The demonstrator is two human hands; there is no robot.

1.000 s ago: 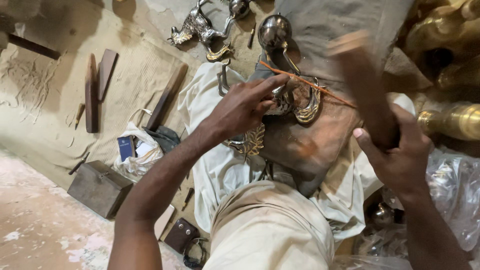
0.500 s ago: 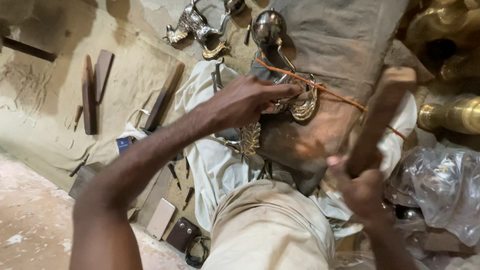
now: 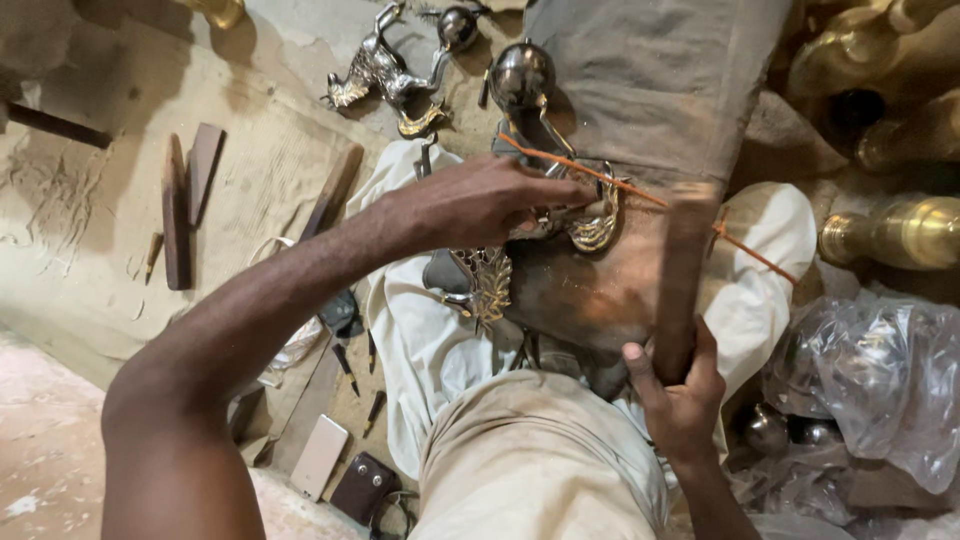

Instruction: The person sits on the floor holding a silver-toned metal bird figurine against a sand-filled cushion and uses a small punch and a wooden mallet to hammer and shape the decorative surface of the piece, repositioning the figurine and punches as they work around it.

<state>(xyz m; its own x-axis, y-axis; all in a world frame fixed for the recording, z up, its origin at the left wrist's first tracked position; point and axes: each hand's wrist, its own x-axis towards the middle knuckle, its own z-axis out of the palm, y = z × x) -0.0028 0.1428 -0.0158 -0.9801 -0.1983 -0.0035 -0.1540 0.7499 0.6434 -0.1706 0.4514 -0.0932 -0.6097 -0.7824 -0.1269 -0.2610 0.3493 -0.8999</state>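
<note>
The left hand (image 3: pixel 480 205) presses curled fingers onto an ornate shiny brass piece (image 3: pixel 590 222) lying on a worn brown block (image 3: pixel 590 290). The right hand (image 3: pixel 680 395) is clenched round a blurred brown wooden stick (image 3: pixel 685 270). White cloth (image 3: pixel 420 340) covers the sandy floor (image 3: pixel 90 230); flat wooden slats (image 3: pixel 185 205) lie at its left edge.

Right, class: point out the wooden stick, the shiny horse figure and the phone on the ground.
wooden stick (image 3: pixel 682 280), head view, middle of its shaft.
horse figure (image 3: pixel 380 75), head view, its body.
phone (image 3: pixel 320 457), head view, centre of its flat back.
</note>
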